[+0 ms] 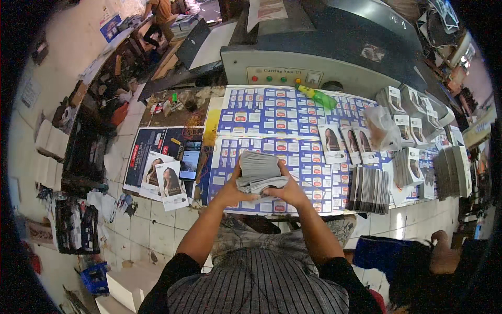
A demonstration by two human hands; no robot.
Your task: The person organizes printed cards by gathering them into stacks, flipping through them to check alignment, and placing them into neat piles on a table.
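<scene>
Between my two hands is a thick stack of grey-edged printed cards (260, 165), held above the front edge of the table. My left hand (234, 189) wraps its left side, with the thumb along the near edge. On the right side my right hand (288, 190) grips the same stack, thumb also at the near edge. The lower part of the stack fans out unevenly toward me. To the right on the table stands a row of similar cards (369, 190) on edge. Behind it lie several white cards with a portrait print (333, 144).
Blue printed sheets (272, 116) cover the table. At left are a phone (191, 160) and portrait cards (171, 183). A green bottle (319, 98) lies near the grey machine (334, 60). At right stand more stacks (408, 166), a plastic bag (381, 127) and another person's arm (444, 255).
</scene>
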